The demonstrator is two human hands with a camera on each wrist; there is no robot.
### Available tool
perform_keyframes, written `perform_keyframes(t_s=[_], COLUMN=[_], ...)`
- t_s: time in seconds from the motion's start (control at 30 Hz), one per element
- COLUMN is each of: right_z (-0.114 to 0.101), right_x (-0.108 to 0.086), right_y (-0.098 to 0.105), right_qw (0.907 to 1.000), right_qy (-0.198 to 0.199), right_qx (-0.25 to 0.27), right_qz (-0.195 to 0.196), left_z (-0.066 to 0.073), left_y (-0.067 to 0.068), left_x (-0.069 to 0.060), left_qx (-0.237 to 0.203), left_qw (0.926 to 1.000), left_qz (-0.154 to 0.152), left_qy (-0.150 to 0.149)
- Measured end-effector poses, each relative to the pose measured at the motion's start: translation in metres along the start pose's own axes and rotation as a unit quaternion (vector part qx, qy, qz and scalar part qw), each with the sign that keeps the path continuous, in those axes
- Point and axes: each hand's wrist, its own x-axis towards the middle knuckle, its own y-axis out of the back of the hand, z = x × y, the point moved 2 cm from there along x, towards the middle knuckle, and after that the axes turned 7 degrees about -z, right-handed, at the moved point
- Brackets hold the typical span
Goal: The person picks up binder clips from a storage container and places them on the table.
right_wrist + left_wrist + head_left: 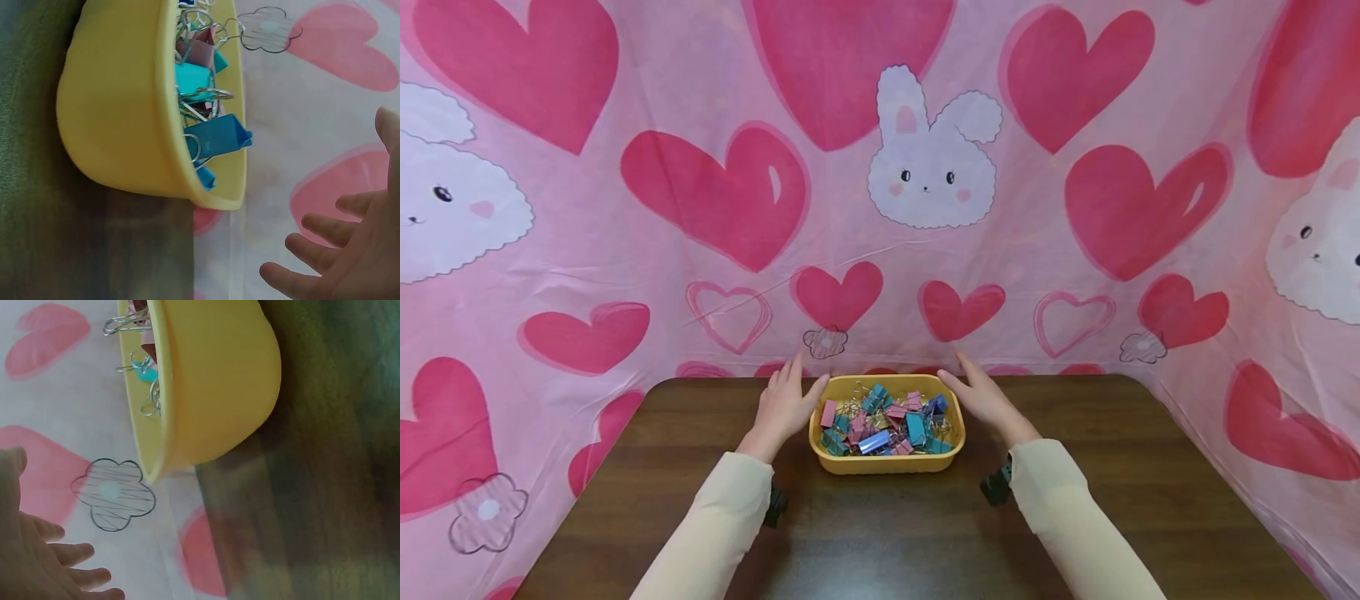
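Observation:
A yellow tub [887,468] holds many binder clips in teal, pink, blue and gold with silver wire handles. At its left end is my left hand [781,410], fingers extended and thumb toward the rim. My right hand [988,404] is at the opposite end, also with spread fingers. Whether either thumb touches the rim cannot be told from the head view. In the left wrist view a gap shows between the left hand [47,556] and the tub [219,381]. The right wrist view shows the right hand [356,244] apart from the tub [119,106], palm facing it.
The tub stands near the back edge of a dark brown wooden table [880,542]. Behind and at both sides hangs a pink cloth [850,242] printed with hearts, rabbits and flowers. Dark devices are strapped at both wrists, below the cream sleeves.

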Motion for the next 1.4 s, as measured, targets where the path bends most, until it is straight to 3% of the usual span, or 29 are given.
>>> perform_keyframes(t_s=[0.23,0.5,1.1,1.4], right_z=[0.013,0.032,0.048,0.053], right_x=[0.0,0.001,-0.001,-0.001], right_y=[-0.003,-0.009,-0.016,-0.018], right_qw=[0.9998,0.9995,0.9994,0.9995], right_qy=[-0.018,-0.014,0.008,-0.024], right_qx=[-0.011,-0.03,-0.034,-0.01], right_qz=[-0.006,-0.004,-0.006,-0.016], left_z=[-0.008,-0.019,-0.038,-0.042], left_y=[-0.009,-0.021,-0.037,-0.042], left_x=[-0.001,-0.006,-0.015,-0.013], left_qx=[-0.007,0.014,0.059,0.063], left_qw=[0.9997,0.9997,0.9962,0.9937], left_qz=[-0.012,-0.016,0.002,0.002], left_qy=[0.02,0.009,-0.064,-0.093])
